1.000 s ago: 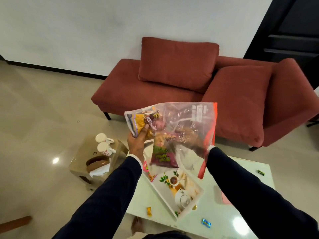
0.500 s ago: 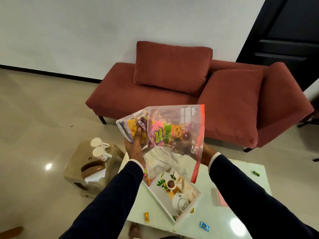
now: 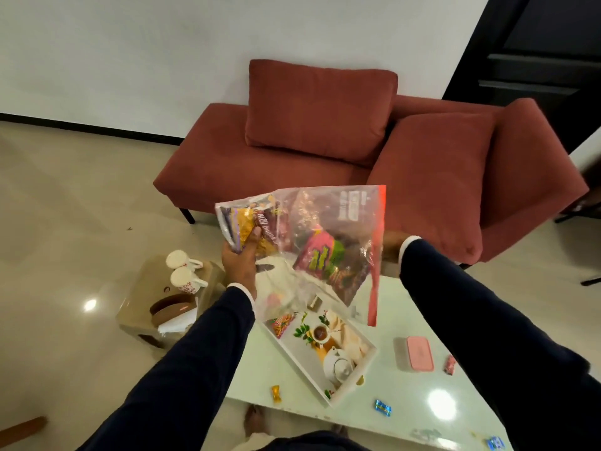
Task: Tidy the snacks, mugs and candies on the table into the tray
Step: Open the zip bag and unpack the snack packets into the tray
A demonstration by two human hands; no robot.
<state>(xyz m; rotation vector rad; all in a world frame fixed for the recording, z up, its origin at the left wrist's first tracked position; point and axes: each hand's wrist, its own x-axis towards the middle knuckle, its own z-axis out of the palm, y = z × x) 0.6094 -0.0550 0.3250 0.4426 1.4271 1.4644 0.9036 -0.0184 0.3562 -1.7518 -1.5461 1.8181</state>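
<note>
The glossy white table (image 3: 400,323) carries a white rectangular tray with a printed teapot picture (image 3: 359,364), lying askew near its front-left corner. Above it hangs a clear plastic zip bag with a red seal strip (image 3: 325,242), its red mouth turned right and downward. The left hand (image 3: 240,262) has its fingers clamped on the bag's closed corner, pinching a yellow snack packet (image 3: 245,224) through the film.

To empty it well, I judge the closed corner should go higher, the mouth held right over the tray, with small shakes so the pink-and-green snack packet (image 3: 320,257) slides out without overshooting.

The right hand (image 3: 392,244) sits behind the bag; whether its fingers grip cannot be told. Small wrapped candies (image 3: 382,407) dot the table, their print unreadable. Two white mugs (image 3: 185,275) stand on a low stool to the left.
</note>
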